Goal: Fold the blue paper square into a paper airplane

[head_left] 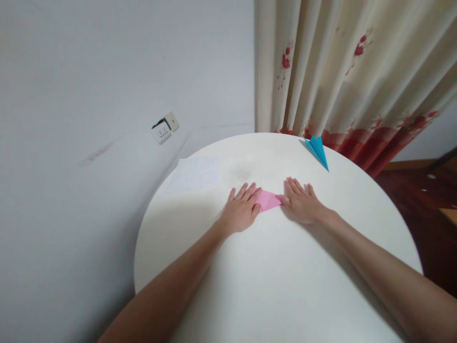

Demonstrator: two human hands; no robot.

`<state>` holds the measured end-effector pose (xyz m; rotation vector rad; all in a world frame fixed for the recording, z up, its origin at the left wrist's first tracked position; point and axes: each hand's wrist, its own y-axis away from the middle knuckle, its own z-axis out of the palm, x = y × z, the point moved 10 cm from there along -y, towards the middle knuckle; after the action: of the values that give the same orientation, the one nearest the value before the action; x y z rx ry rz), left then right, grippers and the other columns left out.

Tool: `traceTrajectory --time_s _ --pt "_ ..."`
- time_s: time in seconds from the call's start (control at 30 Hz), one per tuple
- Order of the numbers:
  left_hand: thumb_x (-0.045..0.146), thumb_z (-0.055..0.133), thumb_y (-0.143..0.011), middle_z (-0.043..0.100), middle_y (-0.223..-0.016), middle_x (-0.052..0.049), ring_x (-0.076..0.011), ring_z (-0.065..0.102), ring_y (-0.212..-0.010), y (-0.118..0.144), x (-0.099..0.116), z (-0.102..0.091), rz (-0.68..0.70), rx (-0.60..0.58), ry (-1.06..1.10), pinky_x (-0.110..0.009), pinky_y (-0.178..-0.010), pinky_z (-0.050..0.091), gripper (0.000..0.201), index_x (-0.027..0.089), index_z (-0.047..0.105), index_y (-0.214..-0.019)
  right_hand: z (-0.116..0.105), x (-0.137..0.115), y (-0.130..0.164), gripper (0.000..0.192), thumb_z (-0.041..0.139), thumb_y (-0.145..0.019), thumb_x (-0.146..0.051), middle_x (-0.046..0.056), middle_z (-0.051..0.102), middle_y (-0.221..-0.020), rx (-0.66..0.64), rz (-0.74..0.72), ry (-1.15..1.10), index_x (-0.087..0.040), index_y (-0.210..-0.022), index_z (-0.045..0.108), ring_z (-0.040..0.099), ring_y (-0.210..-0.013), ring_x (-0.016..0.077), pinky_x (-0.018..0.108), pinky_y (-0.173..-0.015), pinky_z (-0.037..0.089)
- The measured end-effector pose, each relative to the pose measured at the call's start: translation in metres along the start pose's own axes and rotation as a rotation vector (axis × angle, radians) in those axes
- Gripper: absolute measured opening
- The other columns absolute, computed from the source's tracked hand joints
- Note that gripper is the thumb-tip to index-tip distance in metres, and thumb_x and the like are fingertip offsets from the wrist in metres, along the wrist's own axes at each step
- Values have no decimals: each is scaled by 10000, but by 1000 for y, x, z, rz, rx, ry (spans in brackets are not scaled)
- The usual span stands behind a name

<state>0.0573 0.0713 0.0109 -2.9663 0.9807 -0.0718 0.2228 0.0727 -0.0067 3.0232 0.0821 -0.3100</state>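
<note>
At the middle of the round white bench, you are pressing the pink folded paper flat, your left hand and right hand both spread open, fingertips pinning its ends, gripping nothing. Uneven pressure is risking a skewed crease or the paper sliding. No writing is showing anywhere, not even on the blue paper plane.

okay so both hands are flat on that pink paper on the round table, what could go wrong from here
1. The left hand and right hand cover most of the pink paper, so a crooked crease could go unnoticed.
2. The blue paper plane sits near the far rim of the table; a nudge might knock it off.
3. The white sheet lies near the left edge and could slide off.
</note>
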Motion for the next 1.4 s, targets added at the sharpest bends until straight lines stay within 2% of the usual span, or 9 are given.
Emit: traceTrajectory --time_s 0.1,0.2,0.3,0.4,0.77,0.93,1.07,1.17,1.4 --pt "377 279 -1057 216 -1678 -35 -292 188 -1551 0 0 0 2 13 7 -606 -1226 199 540 241 315 -1579 -26 16 -7 639 171 -1048 -357 233 248 -1641 198 129 -38 9 -1556 297 182 -1539 336 618 -1209 200" --pt "382 271 -1058 227 -1676 -28 -292 192 -1550 0 0 1 5 28 5 -609 -1226 193 534 264 325 -1576 -43 -20 0 596 217 -1012 -217 219 259 -1643 384 -29 -15 29 -1550 294 168 -1547 299 553 -1236 179" --pt "388 258 -1058 228 -1677 -29 -286 182 -1553 0 0 2 -2 33 -3 -598 -1230 192 535 256 345 -1569 -24 -70 11 598 273 -986 -186 193 263 -1648 317 -253 28 9 -1548 328 175 -1546 288 515 -1243 187" --pt "387 251 -1055 214 -1680 -22 -275 167 -1557 -1 -1 4 -16 17 -8 -586 -1238 180 554 245 301 -1588 0 -86 16 597 274 -1011 -235 214 280 -1634 218 -283 59 29 -1544 331 218 -1533 314 516 -1230 229" --pt "519 214 -1042 20 -1687 -32 -359 28 -1561 18 -29 11 -193 -279 14 -682 -1199 162 687 170 134 -1629 4 -80 14 583 262 -1052 -327 170 242 -1662 155 -259 71 -99 -1586 314 205 -1540 290 492 -1235 197" --pt "379 232 -1051 100 -1689 -49 -365 96 -1556 13 -33 7 -201 -135 43 -692 -1185 194 600 203 183 -1623 4 -78 12 598 240 -1048 -337 176 241 -1660 162 -236 75 -83 -1584 313 209 -1538 300 501 -1232 199" --pt "345 211 -1064 213 -1677 -34 -298 134 -1560 4 -9 2 0 -29 53 -625 -1210 209 562 248 202 -1617 4 -72 8 604 226 -1046 -347 168 237 -1661 172 -201 81 -89 -1587 306 206 -1540 294 511 -1232 195" --pt "440 230 -1067 207 -1678 -49 -301 127 -1561 6 0 2 70 -49 34 -612 -1215 195 589 243 188 -1620 4 -69 6 610 211 -1048 -354 165 236 -1663 174 -201 81 -83 -1589 296 199 -1542 288 512 -1230 201" --pt "612 283 -1023 140 -1683 -95 -365 113 -1555 26 -4 9 -17 -160 12 -639 -1197 207 734 191 200 -1618 4 -65 4 605 223 -1041 -334 167 233 -1661 191 -188 97 -84 -1587 299 215 -1537 295 526 -1222 216"
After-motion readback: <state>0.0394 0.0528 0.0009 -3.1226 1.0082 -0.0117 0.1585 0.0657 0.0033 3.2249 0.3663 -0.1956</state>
